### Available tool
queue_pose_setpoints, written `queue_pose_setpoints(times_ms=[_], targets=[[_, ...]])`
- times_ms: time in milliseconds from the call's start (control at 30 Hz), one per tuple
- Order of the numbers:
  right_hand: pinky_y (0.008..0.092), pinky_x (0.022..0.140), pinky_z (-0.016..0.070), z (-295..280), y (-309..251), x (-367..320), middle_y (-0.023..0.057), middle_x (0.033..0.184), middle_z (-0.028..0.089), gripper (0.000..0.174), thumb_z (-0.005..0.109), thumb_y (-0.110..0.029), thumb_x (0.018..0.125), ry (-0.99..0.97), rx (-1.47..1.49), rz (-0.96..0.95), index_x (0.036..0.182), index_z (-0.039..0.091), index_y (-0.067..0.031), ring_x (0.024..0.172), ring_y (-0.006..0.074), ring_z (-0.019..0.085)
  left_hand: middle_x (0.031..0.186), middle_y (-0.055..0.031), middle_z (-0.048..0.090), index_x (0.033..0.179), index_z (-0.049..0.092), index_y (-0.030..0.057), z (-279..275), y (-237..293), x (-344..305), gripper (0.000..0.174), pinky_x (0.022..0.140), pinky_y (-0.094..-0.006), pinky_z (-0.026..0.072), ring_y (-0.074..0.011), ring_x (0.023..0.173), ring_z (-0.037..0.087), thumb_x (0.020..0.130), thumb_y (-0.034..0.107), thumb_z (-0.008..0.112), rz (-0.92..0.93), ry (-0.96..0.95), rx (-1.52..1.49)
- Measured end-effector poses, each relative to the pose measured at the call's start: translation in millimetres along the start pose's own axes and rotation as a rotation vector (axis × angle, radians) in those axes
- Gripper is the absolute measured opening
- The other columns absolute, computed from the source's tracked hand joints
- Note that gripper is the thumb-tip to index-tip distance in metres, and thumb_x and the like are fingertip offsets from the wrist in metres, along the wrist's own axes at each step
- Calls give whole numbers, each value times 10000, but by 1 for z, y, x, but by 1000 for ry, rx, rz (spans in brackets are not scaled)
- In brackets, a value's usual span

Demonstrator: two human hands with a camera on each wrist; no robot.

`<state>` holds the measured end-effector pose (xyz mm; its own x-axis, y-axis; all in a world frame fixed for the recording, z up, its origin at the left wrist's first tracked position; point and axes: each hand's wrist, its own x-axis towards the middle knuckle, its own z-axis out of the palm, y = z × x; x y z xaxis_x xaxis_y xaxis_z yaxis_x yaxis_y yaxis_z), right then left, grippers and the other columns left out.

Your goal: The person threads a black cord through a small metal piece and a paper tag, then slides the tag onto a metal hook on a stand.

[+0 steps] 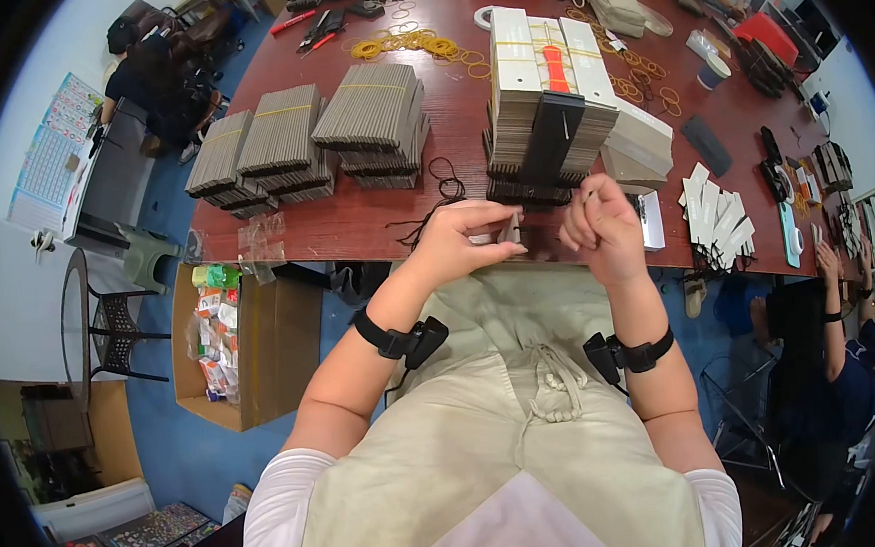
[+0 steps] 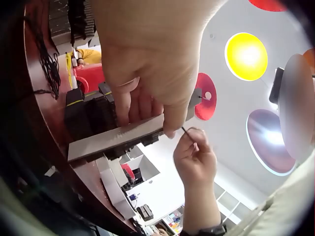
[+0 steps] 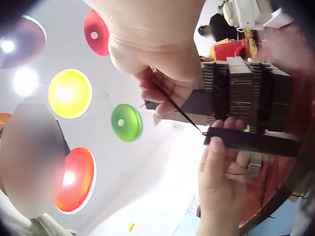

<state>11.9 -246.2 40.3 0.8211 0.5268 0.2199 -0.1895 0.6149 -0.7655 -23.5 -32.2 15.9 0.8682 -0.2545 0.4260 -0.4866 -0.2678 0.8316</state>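
My left hand (image 1: 464, 240) holds a flat strip between thumb and fingers at the table's front edge. In the left wrist view the strip (image 2: 115, 139) shows a pale grey face; in the right wrist view its other face (image 3: 256, 141) is black. A thin black cord (image 3: 179, 112) runs taut from a small loop at the strip's end to my right hand (image 3: 170, 61), which pinches it with curled fingers. In the head view my right hand (image 1: 603, 225) is raised to the right of my left, apart from it, before a tall banded stack (image 1: 539, 132).
Three banded stacks of grey strips (image 1: 372, 107) stand at left on the red-brown table (image 1: 457, 97). Black cords (image 1: 444, 183) lie between stacks. Loose pale strips (image 1: 717, 218), yellow rubber bands (image 1: 414, 44) and a paper cup (image 1: 714, 72) lie around. A cardboard box (image 1: 287, 353) stands below at left.
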Motion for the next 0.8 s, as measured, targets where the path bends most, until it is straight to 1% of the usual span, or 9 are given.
queue_pose_setpoints(times_ms=[167, 233, 367, 400, 500, 567, 633, 733, 800], targets=[[253, 483, 266, 0, 2, 3, -20, 548, 320, 89, 451, -172, 931, 54, -58, 19, 944, 439, -85, 479, 86, 286, 929, -68, 667, 1018, 654, 32, 3, 1, -3, 422, 758, -287, 500, -175, 840, 620, 611, 46, 763, 7, -1, -33], [252, 478, 245, 23, -27, 4, -26, 550, 304, 101, 444, -175, 935, 0, 56, -139, 949, 437, -76, 483, 89, 277, 915, -70, 667, 1001, 659, 37, 4, 2, -1, 422, 744, -290, 499, -191, 832, 621, 596, 69, 772, 31, -12, 18], [243, 490, 260, 69, -57, -1, -17, 584, 380, 76, 462, -114, 920, -228, -165, -227, 957, 436, -53, 512, 82, 311, 915, -99, 646, 971, 656, 48, 8, 27, 9, 402, 711, -304, 498, -231, 816, 616, 593, 122, 768, 122, -70, 179], [247, 502, 315, 64, -61, -3, -9, 617, 436, 166, 519, -134, 901, -182, -197, -166, 994, 428, -31, 527, 86, 376, 918, -101, 643, 976, 653, 50, 7, 32, 12, 400, 710, -311, 499, -238, 815, 617, 599, 126, 763, 125, -66, 215], [262, 510, 374, 56, -49, -2, 23, 636, 500, 283, 607, -208, 854, 216, -765, -80, 986, 463, -3, 538, 110, 455, 914, -102, 637, 973, 649, 50, 9, 37, 13, 378, 710, -327, 500, -252, 820, 615, 618, 139, 747, 87, -57, 259], [270, 534, 424, 43, -42, -9, 59, 648, 555, 317, 683, -232, 779, 138, -1218, 145, 914, 527, 9, 573, 130, 526, 913, -105, 633, 975, 643, 47, 15, 39, 11, 374, 714, -336, 501, -259, 830, 612, 626, 138, 741, 89, -80, 287], [195, 511, 376, 18, -19, -20, -22, 630, 531, 115, 648, -79, 793, 54, -1071, 286, 821, 550, -26, 575, 44, 475, 916, -112, 630, 986, 631, 42, 24, 40, 9, 385, 721, -342, 501, -266, 842, 609, 627, 128, 740, 127, -125, 343], [207, 510, 375, -1, -19, -35, -19, 629, 539, 127, 665, -76, 772, 153, -1071, 319, 782, 552, -18, 576, 47, 476, 950, -100, 620, 1042, 599, 65, 32, 46, 4, 419, 735, -359, 489, -271, 849, 604, 657, 161, 734, -44, -181, 423], [208, 485, 355, -10, -42, -46, -26, 635, 539, 110, 662, -57, 760, 128, -918, 362, 743, 558, -22, 554, 44, 461, 949, -121, 615, 1036, 591, 45, 29, 43, 2, 419, 733, -350, 496, -273, 877, 600, 650, 126, 733, -153, -189, 333]])
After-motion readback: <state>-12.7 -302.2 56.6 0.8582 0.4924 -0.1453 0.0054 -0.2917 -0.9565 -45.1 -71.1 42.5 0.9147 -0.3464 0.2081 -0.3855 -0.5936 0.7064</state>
